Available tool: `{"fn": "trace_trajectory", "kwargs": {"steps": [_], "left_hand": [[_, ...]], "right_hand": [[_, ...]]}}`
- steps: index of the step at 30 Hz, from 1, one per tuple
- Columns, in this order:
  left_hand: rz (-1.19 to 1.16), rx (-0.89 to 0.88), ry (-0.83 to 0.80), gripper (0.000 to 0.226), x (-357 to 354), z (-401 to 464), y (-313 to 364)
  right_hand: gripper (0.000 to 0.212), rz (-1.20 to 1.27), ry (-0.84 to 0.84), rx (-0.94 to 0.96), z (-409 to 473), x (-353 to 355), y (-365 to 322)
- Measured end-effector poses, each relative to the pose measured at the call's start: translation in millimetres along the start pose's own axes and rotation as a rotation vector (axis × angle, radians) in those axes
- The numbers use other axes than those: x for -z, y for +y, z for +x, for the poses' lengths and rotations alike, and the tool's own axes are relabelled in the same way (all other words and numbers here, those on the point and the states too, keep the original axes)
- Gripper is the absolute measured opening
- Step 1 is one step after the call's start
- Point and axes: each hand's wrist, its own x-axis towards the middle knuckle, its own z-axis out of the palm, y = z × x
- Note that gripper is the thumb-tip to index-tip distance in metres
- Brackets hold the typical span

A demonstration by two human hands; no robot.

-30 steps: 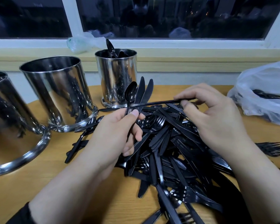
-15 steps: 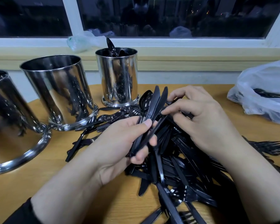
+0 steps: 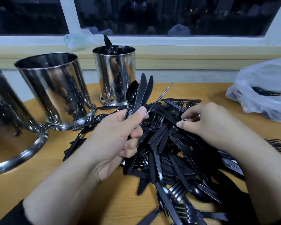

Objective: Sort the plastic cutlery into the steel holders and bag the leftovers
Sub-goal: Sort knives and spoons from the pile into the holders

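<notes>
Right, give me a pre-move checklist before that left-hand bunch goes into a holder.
1. Left hand grips its bunch of cutlery firmly: ok.
2. Bunch is one type only: not ok, a spoon sits beside the knives.
3. Right hand clear of the bunch: ok, its fingers are down in the pile.
4. Far holder upright with room: ok, spoons inside.
5. Middle holder empty: cannot tell.
6. Bag open: ok.
</notes>
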Motion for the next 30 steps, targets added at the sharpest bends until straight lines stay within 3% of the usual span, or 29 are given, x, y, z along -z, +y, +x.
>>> {"fn": "trace_trajectory", "kwargs": {"steps": [4,12,30], "left_hand": [[0.002,-0.033,-0.034,0.01,1,1,-1],[0.031,-0.035,-0.025,0.021,2,0,-5],[0.036,-0.053,-0.015,0.02,4,3,-7]], "right_hand": [[0.032,-0.035,-0.076,-0.055,4,-6,1],[0.008,-0.038,-0.038,-0.042,4,-10,-1],[0.01,0.266,0.165,-0.06,3,0,2]]}}
